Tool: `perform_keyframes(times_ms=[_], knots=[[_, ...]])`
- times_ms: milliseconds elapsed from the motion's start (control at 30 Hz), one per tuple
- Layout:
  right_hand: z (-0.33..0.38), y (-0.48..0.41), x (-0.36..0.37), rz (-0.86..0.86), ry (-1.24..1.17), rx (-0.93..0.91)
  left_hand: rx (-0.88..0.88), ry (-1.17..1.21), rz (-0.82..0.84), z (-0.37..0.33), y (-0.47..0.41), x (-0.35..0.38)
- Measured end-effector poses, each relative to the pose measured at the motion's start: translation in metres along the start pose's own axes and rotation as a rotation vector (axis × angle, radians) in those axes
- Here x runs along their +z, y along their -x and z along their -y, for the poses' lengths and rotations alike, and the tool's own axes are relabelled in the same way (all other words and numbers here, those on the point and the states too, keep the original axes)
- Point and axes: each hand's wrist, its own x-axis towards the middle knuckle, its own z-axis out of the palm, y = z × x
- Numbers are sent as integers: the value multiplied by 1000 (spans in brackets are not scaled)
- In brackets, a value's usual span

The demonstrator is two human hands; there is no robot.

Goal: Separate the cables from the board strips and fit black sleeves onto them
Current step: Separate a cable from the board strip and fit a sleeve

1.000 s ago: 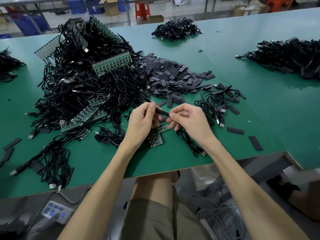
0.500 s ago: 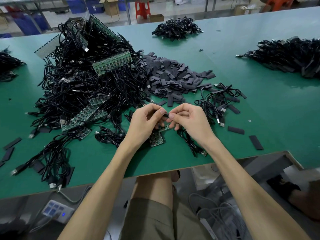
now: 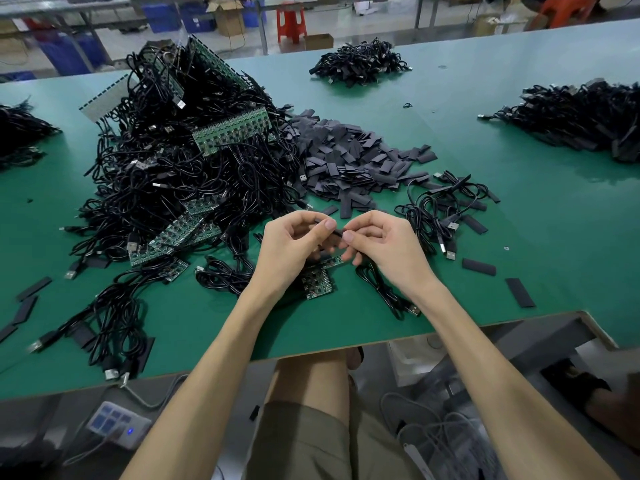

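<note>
While curled fingers of the left hand (image 3: 294, 245) and right hand (image 3: 384, 245) pinch the black sleeve (image 3: 335, 232) just above the small board strip (image 3: 317, 284), its long axis runs hand to hand, about equally near both.

green table (image 3: 519, 216) | red stool (image 3: 291, 20) | blue crates (image 3: 162, 17) | grey floor (image 3: 381, 19)

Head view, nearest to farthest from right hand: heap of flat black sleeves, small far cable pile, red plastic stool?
1. Heap of flat black sleeves, just ahead of right hand.
2. Small pile of black cables, far side of the green table.
3. Red plastic stool, floor beyond table.
</note>
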Motion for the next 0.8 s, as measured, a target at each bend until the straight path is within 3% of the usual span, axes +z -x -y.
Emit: perform_keyframes(times_ms=[800], knots=[[-3,0,-2,0,24,2,67,-120,37,3,-1,2]])
